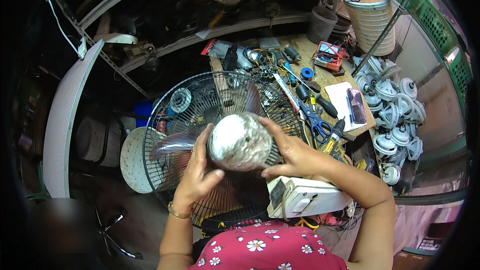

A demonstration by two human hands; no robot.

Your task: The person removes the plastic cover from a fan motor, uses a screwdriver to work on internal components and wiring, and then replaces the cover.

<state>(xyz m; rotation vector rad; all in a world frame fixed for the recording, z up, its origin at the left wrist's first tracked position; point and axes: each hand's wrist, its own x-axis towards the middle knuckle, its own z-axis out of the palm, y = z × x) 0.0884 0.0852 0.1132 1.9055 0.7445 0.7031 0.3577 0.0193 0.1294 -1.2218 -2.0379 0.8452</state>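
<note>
A round, dirt-stained white motor cover (240, 142) sits in front of me, over the middle of a fan's black wire grille (165, 182). My left hand (199, 170) cups its left side, fingers along the rim and thumb held lower. On the opposite side, my right hand (291, 152) curves its fingers round the edge. Translucent fan blades (172, 145) show through the wires. Just below my right wrist is a white box-shaped housing (307, 197) with a cord loop. Whatever lies under the cover is hidden.
A wooden workbench (360, 130) beyond the fan holds blue-handled scissors (317, 125), a cordless drill (334, 142), a red multimeter (330, 55) and a phone (356, 106). Several white motor housings (395, 105) are piled at right. A white panel (70, 125) stands at left.
</note>
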